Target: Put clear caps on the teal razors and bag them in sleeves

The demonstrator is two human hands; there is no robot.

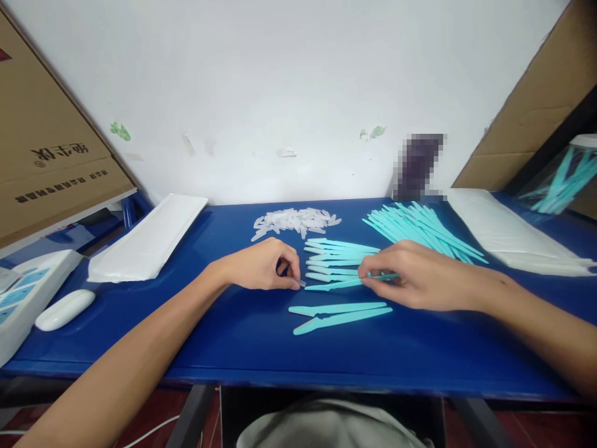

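Observation:
My right hand [396, 275] pinches the handle of a teal eyebrow razor [333, 285], whose blade end points left. My left hand [270, 266] is closed on a small translucent blade cap [302, 283], right by that razor's tip; whether they touch I cannot tell. Just beyond, a row of several razors [342, 257] lies with pale caps on their blade ends. Nearer to me, two razors [342, 317] lie with bare blades. A heap of loose caps [293, 219] sits behind my left hand, and a pile of teal razors [420, 227] behind my right.
White plastic packs lie at the left [149, 239] and right [517, 236] of the blue table [252, 348]. A power strip [35, 292] and a white oval case [65, 310] are at far left. Cardboard boxes [56, 137] flank the wall. A clear container of razors [566, 174] stands far right.

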